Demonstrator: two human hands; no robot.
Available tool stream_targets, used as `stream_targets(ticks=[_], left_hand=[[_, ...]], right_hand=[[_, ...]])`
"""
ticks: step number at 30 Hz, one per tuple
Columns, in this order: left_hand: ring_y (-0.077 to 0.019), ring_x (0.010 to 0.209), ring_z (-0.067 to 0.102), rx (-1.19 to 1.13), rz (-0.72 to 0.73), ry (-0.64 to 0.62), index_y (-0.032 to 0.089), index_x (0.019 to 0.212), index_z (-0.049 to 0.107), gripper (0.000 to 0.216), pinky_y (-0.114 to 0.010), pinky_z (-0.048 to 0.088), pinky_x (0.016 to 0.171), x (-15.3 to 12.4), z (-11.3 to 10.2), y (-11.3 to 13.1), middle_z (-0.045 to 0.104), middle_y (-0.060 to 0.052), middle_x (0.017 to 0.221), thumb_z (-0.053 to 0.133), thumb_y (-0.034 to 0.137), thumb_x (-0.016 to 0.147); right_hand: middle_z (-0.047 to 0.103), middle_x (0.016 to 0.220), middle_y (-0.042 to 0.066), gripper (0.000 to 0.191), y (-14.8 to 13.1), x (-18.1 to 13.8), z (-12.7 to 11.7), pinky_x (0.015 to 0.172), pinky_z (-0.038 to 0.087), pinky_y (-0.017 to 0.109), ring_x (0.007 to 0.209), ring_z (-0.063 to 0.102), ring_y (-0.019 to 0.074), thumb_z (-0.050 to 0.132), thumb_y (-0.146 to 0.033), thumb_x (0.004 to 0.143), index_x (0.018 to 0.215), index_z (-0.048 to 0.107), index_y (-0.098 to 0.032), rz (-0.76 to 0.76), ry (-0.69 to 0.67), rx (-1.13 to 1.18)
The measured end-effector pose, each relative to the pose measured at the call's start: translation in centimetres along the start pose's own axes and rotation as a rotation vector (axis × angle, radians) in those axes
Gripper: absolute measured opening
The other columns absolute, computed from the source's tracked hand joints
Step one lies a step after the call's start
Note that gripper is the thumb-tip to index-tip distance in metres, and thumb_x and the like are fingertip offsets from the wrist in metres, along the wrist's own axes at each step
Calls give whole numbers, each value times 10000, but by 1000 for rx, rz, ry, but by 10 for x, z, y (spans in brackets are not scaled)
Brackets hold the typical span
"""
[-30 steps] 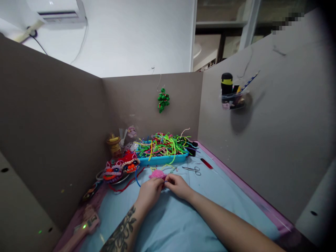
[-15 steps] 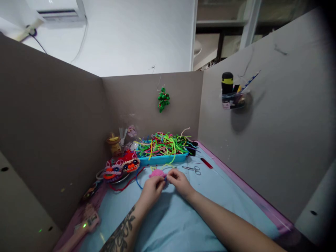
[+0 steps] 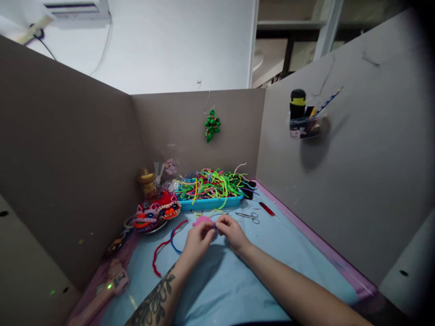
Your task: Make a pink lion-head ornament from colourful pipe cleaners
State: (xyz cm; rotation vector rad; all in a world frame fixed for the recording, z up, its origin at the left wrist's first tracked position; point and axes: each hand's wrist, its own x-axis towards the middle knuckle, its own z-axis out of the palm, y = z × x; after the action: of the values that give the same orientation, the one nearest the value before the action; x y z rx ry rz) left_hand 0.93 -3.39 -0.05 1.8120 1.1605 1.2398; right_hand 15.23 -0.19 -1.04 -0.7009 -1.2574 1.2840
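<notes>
My left hand [image 3: 198, 237] is closed in a pinch, with a bit of blue showing at its fingertips. Facing it, my right hand [image 3: 233, 232] pinches at the same blue bit, fingertips almost touching. A blue pipe cleaner [image 3: 174, 242] curves out on the left and passes behind my left hand. Just beyond the fingers sits a fuzzy pink piece [image 3: 203, 220], partly hidden by my left hand. To the left, a red pipe cleaner [image 3: 155, 257] lies bent on the blue cloth [image 3: 217, 285].
Behind my hands stands a blue tray [image 3: 210, 204] heaped with colourful pipe cleaners. Scissors [image 3: 249, 217] and a red-handled tool [image 3: 267, 208] lie to the right. Fuzzy animal-face pieces [image 3: 156, 215] rest on a dish at left, and a pink glue gun [image 3: 110, 290] lies nearer.
The red pipe cleaner's free end has swung nearer to me, and the blue one's loop has shifted left. Both hands stay pinched in nearly the same place. The view has shifted slightly.
</notes>
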Motion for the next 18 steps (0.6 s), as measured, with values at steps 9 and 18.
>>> stream_targets(ticks=[9,18], left_hand=[[-137,599,554,-8,-29,60,136,781,666,176,-226,427,564,1,-3,0,638,-35,663,549,267,785],[-137,585,544,-60,-92,39,127,722,630,214,-229,415,557,3,-2,-2,616,-31,626,554,318,784]], right_hand=[[470,516,-51,125,-2,-3,1,527,323,227,519,404,98,617,-243,649,592,532,-170,36,-87,-39],[486,522,-47,182,0,-4,5,505,334,229,506,420,101,661,-310,661,613,552,-173,7,-34,6]])
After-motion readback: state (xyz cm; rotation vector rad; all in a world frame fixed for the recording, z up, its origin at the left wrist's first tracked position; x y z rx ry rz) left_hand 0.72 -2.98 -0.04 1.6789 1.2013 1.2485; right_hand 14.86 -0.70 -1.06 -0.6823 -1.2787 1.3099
